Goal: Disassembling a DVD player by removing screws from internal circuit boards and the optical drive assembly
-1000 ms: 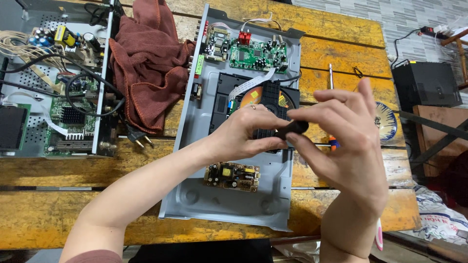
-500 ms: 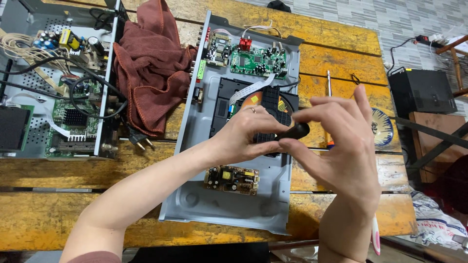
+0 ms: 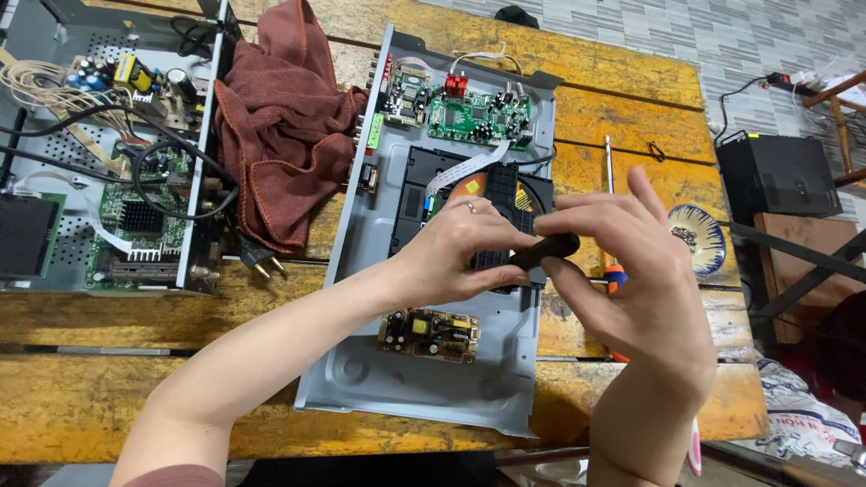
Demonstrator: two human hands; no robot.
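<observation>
An opened grey disc player chassis (image 3: 433, 397) lies on the wooden table, with a green main board (image 3: 478, 117) at its far end, a black disc drive (image 3: 424, 194) in the middle and a small power board (image 3: 429, 335) near me. My left hand (image 3: 456, 257) and my right hand (image 3: 631, 280) meet above the drive. Both pinch a short black handle-like piece (image 3: 546, 250), the right hand at its tip, the left at its lower end. What lies under the hands is hidden.
A dark red cloth (image 3: 284, 135) lies left of the chassis. A second opened device (image 3: 108, 153) with boards, black cables and a plug (image 3: 257, 257) sits at far left. A screwdriver (image 3: 612, 216) and a patterned dish (image 3: 695, 236) lie at right; a black box (image 3: 780, 176) stands beyond the table.
Both hands stay together on the black piece; they have shifted slightly and the right hand's fingers have turned a little around its tip.
</observation>
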